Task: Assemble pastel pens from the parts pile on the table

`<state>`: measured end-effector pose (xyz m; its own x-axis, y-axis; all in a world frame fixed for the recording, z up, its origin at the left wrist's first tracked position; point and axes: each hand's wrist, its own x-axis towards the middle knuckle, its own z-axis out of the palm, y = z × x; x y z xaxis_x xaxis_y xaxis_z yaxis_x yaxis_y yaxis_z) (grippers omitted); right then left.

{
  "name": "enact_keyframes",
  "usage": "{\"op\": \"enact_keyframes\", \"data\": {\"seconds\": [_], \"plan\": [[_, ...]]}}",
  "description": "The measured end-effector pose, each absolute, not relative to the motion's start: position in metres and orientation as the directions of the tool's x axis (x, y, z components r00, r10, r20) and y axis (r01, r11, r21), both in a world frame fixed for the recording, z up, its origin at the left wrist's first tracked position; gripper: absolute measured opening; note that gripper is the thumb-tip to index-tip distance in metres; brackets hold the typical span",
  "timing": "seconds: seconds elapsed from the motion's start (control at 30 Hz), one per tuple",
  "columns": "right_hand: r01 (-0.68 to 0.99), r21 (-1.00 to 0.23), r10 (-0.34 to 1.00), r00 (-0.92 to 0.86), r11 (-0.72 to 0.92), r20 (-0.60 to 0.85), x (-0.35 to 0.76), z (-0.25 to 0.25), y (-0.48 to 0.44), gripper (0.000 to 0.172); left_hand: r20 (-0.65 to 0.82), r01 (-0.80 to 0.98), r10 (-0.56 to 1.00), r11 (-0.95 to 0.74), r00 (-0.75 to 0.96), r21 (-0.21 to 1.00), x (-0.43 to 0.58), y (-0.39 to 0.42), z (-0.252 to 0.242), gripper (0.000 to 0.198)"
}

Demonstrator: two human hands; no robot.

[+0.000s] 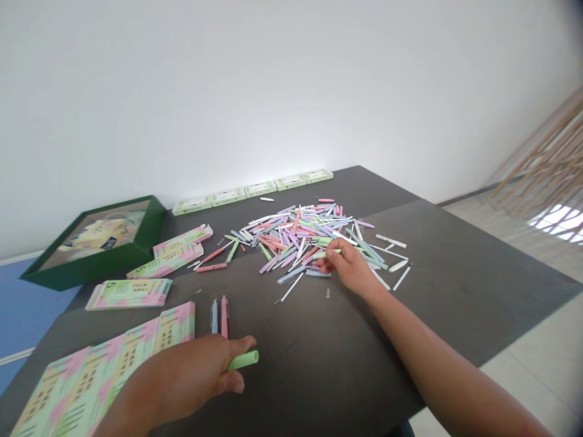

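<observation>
My left hand (195,370) is closed around a light green pen barrel (244,359), whose open hollow end points right. Just beyond that hand lie a blue pen (215,315) and a pink pen (225,315), side by side. My right hand (344,264) is at the near edge of a heap of pen parts (291,237) in green, pink, purple, blue and white. Its fingers pinch a light green pen part (322,255); part of it is hidden by the fingers. A small clear piece (327,293) lies near my right wrist.
Several printed pen boxes (122,352) lie in a row at front left, with flattened or open cartons (170,249) behind. A green box (95,243) holding plastic packaging stands at the left. Several small boxes (228,195) line the wall. The dark table (455,261) ends at the right.
</observation>
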<state>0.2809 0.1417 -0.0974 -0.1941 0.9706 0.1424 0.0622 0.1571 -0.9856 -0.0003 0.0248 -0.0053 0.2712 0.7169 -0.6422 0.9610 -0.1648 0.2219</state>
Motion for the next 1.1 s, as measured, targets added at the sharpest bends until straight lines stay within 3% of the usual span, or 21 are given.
{"op": "enact_keyframes", "data": {"seconds": [0.13, 0.37, 0.5, 0.6, 0.7, 0.77, 0.83, 0.9, 1.1], "plan": [[-0.213, -0.977, 0.994, -0.102, 0.014, 0.037, 0.288, -0.102, 0.151, 0.017, -0.645, 0.96, 0.714, -0.159, 0.273, 0.23, 0.0, 0.025, -0.003, 0.053], [-0.248, -0.968, 1.0, -0.014, -0.026, -0.023, 0.291, -0.102, 0.156, 0.019, -0.639, 0.96, 0.719, -0.159, 0.273, 0.231, -0.003, 0.024, 0.0, 0.052], [-0.114, -0.993, 0.999, -0.01, 0.044, 0.045, 0.292, -0.1, 0.155, 0.015, -0.637, 0.959, 0.72, -0.153, 0.274, 0.24, -0.007, 0.025, 0.0, 0.052], [0.221, -0.956, 0.978, -0.112, 0.195, 0.174, 0.291, -0.095, 0.15, 0.014, -0.633, 0.959, 0.725, -0.147, 0.272, 0.244, -0.008, 0.026, 0.0, 0.051], [0.625, -0.664, 0.903, -0.382, 0.411, 0.199, 0.28, -0.088, 0.145, 0.014, -0.62, 0.959, 0.735, -0.153, 0.273, 0.241, -0.007, 0.026, 0.001, 0.052], [0.744, -0.388, 0.828, -0.551, 0.544, 0.103, 0.269, -0.085, 0.143, 0.015, -0.625, 0.957, 0.73, -0.154, 0.277, 0.244, -0.007, 0.026, 0.002, 0.052], [0.764, -0.167, 0.774, -0.633, 0.623, -0.015, 0.257, -0.085, 0.144, 0.018, -0.628, 0.954, 0.724, -0.154, 0.285, 0.257, -0.008, 0.026, 0.002, 0.052], [0.749, -0.024, 0.744, -0.661, 0.662, -0.099, 0.247, -0.086, 0.148, 0.021, -0.624, 0.95, 0.723, -0.155, 0.296, 0.271, -0.01, 0.026, 0.002, 0.052], [0.565, 0.145, 0.582, -0.797, 0.813, -0.159, 0.229, -0.086, 0.16, 0.03, -0.604, 0.945, 0.737, -0.152, 0.304, 0.29, -0.014, 0.024, 0.007, 0.053]]}}
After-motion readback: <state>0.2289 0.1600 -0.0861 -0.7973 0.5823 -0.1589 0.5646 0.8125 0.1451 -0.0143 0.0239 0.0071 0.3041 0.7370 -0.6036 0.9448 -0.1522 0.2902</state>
